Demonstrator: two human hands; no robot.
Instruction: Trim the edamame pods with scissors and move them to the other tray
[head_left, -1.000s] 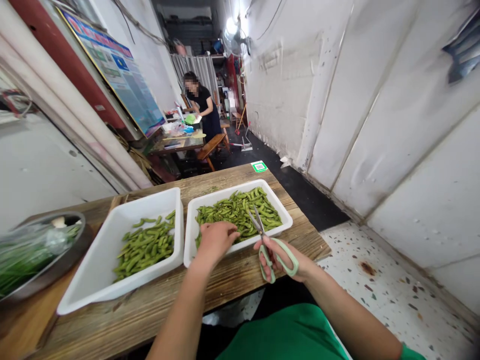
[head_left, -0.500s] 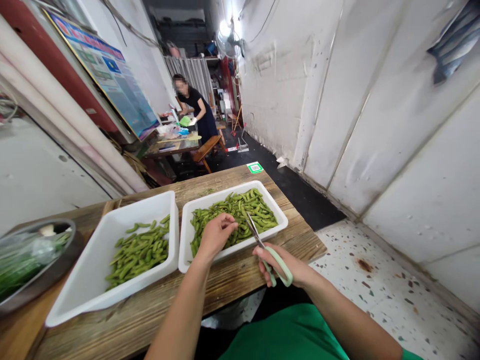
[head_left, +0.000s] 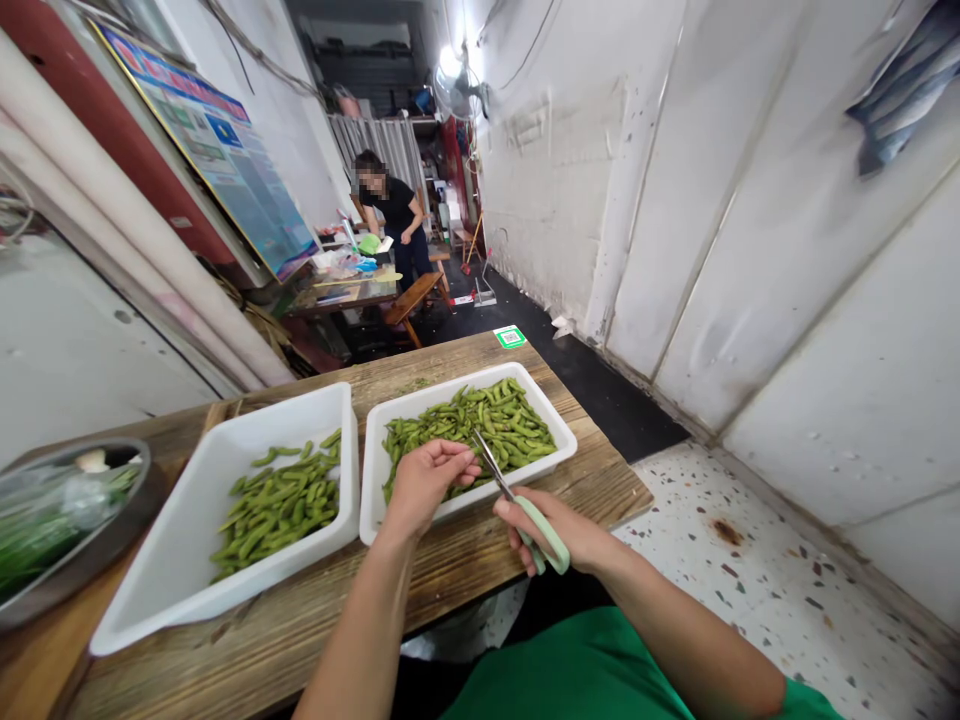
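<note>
My left hand [head_left: 431, 480] is over the near side of the right white tray [head_left: 566, 445], thumb and fingers pinched on an edamame pod that is mostly hidden by the fingertips. Green edamame pods [head_left: 517, 410] fill this tray. Light-green-handled scissors [head_left: 544, 530] are in my right hand [head_left: 559, 525], its fingers through the handles. Their blades point up and away, slightly parted, with the tips right beside my left fingertips. To the left, a second white tray [head_left: 169, 520] holds a smaller heap of edamame pods [head_left: 289, 510].
Both trays stand on a wooden table [head_left: 337, 600]. A metal bowl [head_left: 146, 480] with bagged green vegetables is at the far left. Beyond the table, a person [head_left: 394, 210] in dark clothes leans over another table [head_left: 360, 295] beside a wooden bench [head_left: 412, 295]. A white wall runs along the right.
My right hand and the scissors have moved slightly left, bringing the blades closer to my left fingertips. My left hand has shifted little. The person behind has straightened somewhat and drawn one arm back.
</note>
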